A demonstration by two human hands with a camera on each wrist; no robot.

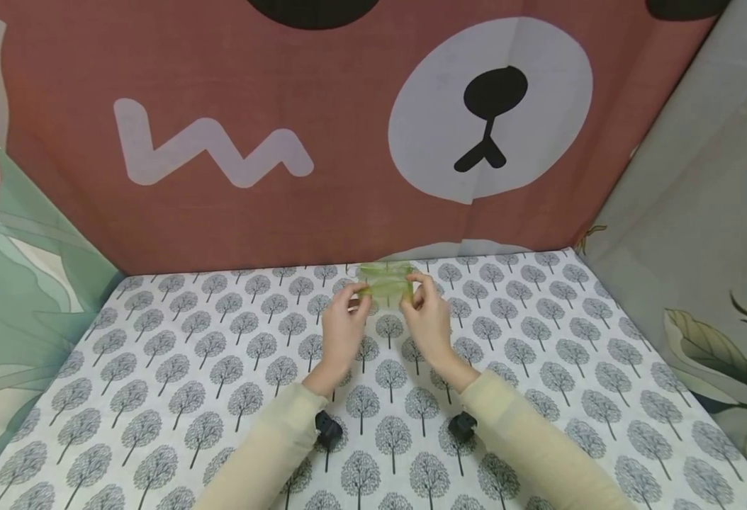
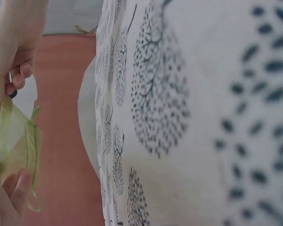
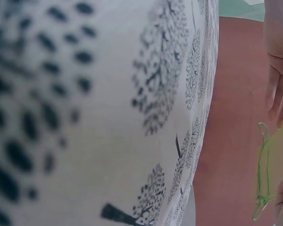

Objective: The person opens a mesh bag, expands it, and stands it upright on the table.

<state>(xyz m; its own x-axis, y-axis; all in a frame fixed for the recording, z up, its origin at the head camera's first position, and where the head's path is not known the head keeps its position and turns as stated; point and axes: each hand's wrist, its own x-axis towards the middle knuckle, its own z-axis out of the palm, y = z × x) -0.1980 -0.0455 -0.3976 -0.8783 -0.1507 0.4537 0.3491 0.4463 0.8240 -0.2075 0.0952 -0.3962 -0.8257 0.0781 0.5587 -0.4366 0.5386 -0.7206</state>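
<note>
Head view diffusely lit; faint, soft shadows cast on the surface (image 1: 375,386); wrist views dimmed; nearest printed trees (image 2: 275,66) blurred by closeness.

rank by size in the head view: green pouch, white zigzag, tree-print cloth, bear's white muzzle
1. Tree-print cloth
2. White muzzle
3. White zigzag
4. Green pouch

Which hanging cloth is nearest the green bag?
The red cloth ahead, printed with a black nose; the green left cloth and grey right cloth hang farther from the bag.
</note>
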